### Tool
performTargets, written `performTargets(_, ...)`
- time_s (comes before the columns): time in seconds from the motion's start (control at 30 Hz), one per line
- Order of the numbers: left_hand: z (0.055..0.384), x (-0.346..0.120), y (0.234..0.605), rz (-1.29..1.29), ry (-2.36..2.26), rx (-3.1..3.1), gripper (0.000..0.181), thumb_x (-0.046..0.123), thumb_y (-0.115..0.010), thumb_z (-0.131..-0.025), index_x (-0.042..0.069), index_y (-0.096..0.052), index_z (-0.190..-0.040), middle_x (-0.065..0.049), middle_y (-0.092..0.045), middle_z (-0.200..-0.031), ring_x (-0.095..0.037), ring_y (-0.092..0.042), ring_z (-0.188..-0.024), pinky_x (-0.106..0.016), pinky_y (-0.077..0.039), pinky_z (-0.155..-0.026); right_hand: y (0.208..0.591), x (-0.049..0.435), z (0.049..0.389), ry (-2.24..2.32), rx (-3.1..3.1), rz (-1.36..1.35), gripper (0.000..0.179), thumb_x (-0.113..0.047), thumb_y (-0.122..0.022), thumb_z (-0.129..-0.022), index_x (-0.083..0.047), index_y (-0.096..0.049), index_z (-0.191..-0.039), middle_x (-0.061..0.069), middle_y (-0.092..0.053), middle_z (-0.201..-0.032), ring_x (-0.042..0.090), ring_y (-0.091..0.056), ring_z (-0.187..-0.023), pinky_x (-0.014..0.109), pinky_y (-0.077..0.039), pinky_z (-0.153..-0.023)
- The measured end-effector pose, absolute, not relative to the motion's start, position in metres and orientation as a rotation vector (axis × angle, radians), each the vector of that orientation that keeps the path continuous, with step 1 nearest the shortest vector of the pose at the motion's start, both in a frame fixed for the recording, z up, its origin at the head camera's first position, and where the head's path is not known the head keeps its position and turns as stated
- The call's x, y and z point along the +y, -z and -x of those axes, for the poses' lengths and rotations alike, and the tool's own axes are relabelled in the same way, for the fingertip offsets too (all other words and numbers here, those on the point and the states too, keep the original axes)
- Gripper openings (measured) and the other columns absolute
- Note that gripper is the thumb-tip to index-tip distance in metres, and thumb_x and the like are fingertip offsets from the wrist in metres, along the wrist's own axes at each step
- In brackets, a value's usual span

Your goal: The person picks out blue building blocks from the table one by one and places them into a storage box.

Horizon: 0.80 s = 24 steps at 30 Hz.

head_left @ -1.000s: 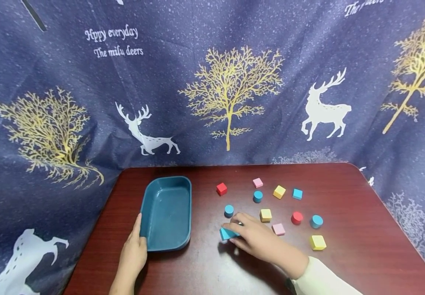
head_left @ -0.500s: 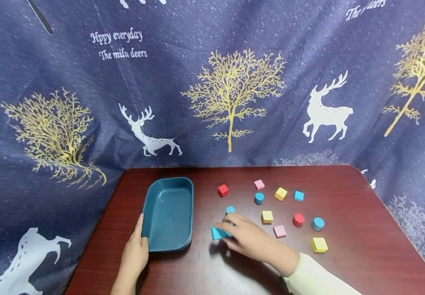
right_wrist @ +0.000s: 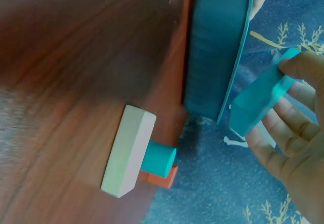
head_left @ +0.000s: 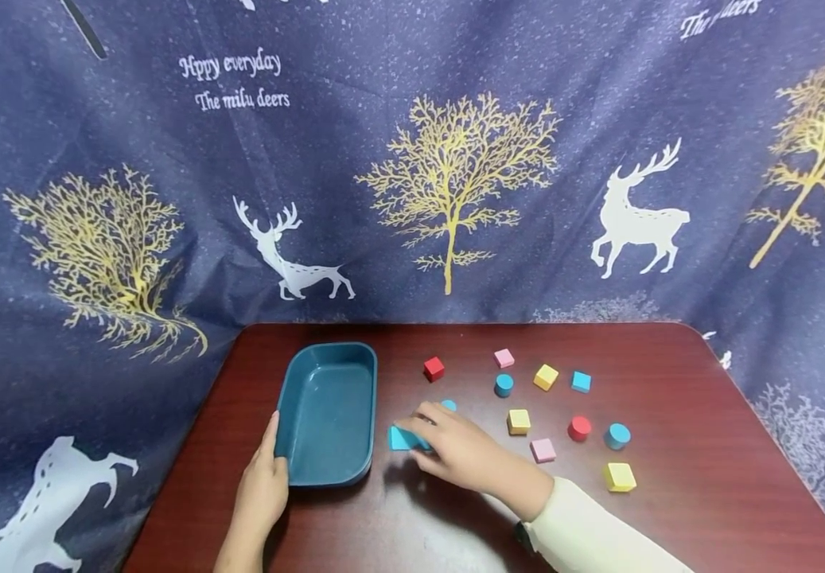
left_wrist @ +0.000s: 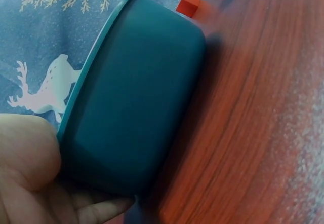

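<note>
A light-blue rectangular block [head_left: 406,438] is held above the table by my right hand [head_left: 458,450], just right of the dark teal plastic bin [head_left: 373,414]. In the right wrist view the thumb and fingertips pinch this block near its ends, clear of the bin. My left hand [head_left: 263,485] grips the bin's near left corner, fingers along the outer left wall and thumb at the near end. The left wrist view shows the bin's near wall [left_wrist: 131,92] beside that hand. Inside, the bin's visible floor is bare.
Right of the bin lie several blocks: a red cube [head_left: 434,368], blue cylinders [head_left: 503,386], yellow cubes [head_left: 620,477], pink blocks [head_left: 543,450] and a red cylinder [head_left: 580,428]. A pale long block [right_wrist: 129,150] shows in the right wrist view. A deer-print cloth [head_left: 412,310] hangs behind the table.
My right hand has moved left with the light-blue block, closer to the bin. The left hand stays at the bin's corner. The head view has shifted slightly.
</note>
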<state>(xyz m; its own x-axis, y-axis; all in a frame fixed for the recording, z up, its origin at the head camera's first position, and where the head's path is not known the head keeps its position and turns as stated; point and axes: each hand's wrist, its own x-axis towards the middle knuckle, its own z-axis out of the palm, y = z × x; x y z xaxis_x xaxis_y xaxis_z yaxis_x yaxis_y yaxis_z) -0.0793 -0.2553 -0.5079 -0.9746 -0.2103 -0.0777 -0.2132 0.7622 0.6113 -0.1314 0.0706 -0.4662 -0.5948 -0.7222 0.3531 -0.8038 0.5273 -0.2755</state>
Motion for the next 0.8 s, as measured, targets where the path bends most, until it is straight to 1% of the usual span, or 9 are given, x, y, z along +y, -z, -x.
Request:
performTargets(0.07,0.08,-0.255,0.508,0.348,-1.024,2.953,0.073,-0.001,-0.04,-0.097,0.013,-0.013,-0.164,-0.032,-0.036,-0.156,-0.033,-0.054,-0.091,-0.051,-0.045,-0.084,0.466,0.068,0.134,-0.611,-2.571,-1.29,0.043,-0.025,-0.073,-0.091,-0.016,-0.064,-0.133,-0.003,-0.06,-0.109,0.01,-0.055,-0.093,0.026,-0.052,-0.082)
performTargets(0.17,0.08,-0.255,0.508,0.341,-1.018,2.965,0.073,-0.001,-0.04,-0.096,0.012,-0.014,-0.164,-0.032,-0.037,-0.156,-0.032,-0.054,-0.089,-0.05,-0.045,-0.083,0.464,0.063,0.136,-0.588,-2.587,-1.29,0.044,-0.027,-0.072,-0.092,-0.017,-0.063,-0.134,-0.004,-0.059,-0.108,0.01,-0.054,-0.093,0.027,-0.051,-0.081)
performTargets(0.27,0.08,-0.256,0.509,0.337,-1.017,2.979,0.073,-0.002,-0.04,-0.096,0.011,-0.015,-0.163,-0.033,-0.038,-0.155,-0.031,-0.053,-0.086,-0.05,-0.045,-0.081,0.462,0.058,0.138,-0.573,-2.586,-1.306,0.043,-0.027,-0.071,-0.093,-0.016,-0.063,-0.135,-0.003,-0.059,-0.108,0.01,-0.053,-0.092,0.025,-0.05,-0.08)
performTargets(0.4,0.079,-0.256,0.509,0.34,-1.018,2.984,0.073,-0.001,-0.04,-0.096,0.011,-0.016,-0.163,-0.033,-0.039,-0.154,-0.033,-0.053,-0.09,-0.052,-0.045,-0.084,0.459,0.05,0.14,-0.576,-2.586,-1.332,0.044,-0.027,-0.07,-0.095,-0.015,-0.062,-0.136,-0.002,-0.059,-0.108,0.01,-0.054,-0.092,0.025,-0.05,-0.082)
performTargets(0.43,0.079,-0.256,0.509,0.341,-1.017,2.986,0.073,-0.001,-0.04,-0.096,0.011,-0.016,-0.163,-0.033,-0.039,-0.154,-0.034,-0.055,-0.093,-0.054,-0.045,-0.085,0.458,0.048,0.14,-0.579,-2.587,-1.339,0.043,-0.027,-0.069,-0.095,-0.015,-0.062,-0.136,-0.002,-0.059,-0.109,0.011,-0.054,-0.093,0.025,-0.05,-0.082)
performTargets(0.57,0.079,-0.255,0.509,0.344,-1.019,2.98,0.072,-0.001,-0.04,-0.096,0.011,-0.016,-0.163,-0.035,-0.04,-0.152,-0.035,-0.055,-0.093,-0.055,-0.046,-0.085,0.456,0.041,0.142,-0.583,-2.57,-1.352,0.044,-0.027,-0.069,-0.095,-0.016,-0.062,-0.137,-0.001,-0.061,-0.112,0.012,-0.057,-0.097,0.025,-0.051,-0.086)
performTargets(0.63,0.079,-0.255,0.51,0.342,-1.021,2.981,0.072,-0.001,-0.04,-0.096,0.01,-0.016,-0.163,-0.035,-0.039,-0.152,-0.037,-0.058,-0.098,-0.058,-0.046,-0.087,0.455,0.038,0.142,-0.591,-2.551,-1.359,0.045,-0.026,-0.07,-0.095,-0.015,-0.062,-0.137,0.0,-0.061,-0.113,0.013,-0.058,-0.099,0.025,-0.051,-0.087)
performTargets(0.77,0.079,-0.255,0.51,0.356,-1.033,2.973,0.071,0.0,-0.038,-0.097,0.012,-0.016,-0.163,-0.034,-0.038,-0.154,-0.039,-0.058,-0.103,-0.059,-0.045,-0.09,0.453,0.031,0.144,-0.602,-2.496,-1.376,0.046,-0.026,-0.071,-0.094,-0.013,-0.062,-0.137,0.001,-0.062,-0.114,0.014,-0.059,-0.1,0.024,-0.052,-0.085)
performTargets(0.8,0.079,-0.255,0.511,0.357,-1.034,2.977,0.071,0.0,-0.038,-0.096,0.012,-0.016,-0.163,-0.034,-0.038,-0.154,-0.038,-0.058,-0.101,-0.059,-0.046,-0.089,0.453,0.03,0.144,-0.6,-2.481,-1.379,0.046,-0.026,-0.071,-0.094,-0.013,-0.062,-0.137,0.002,-0.062,-0.114,0.014,-0.059,-0.1,0.024,-0.052,-0.085)
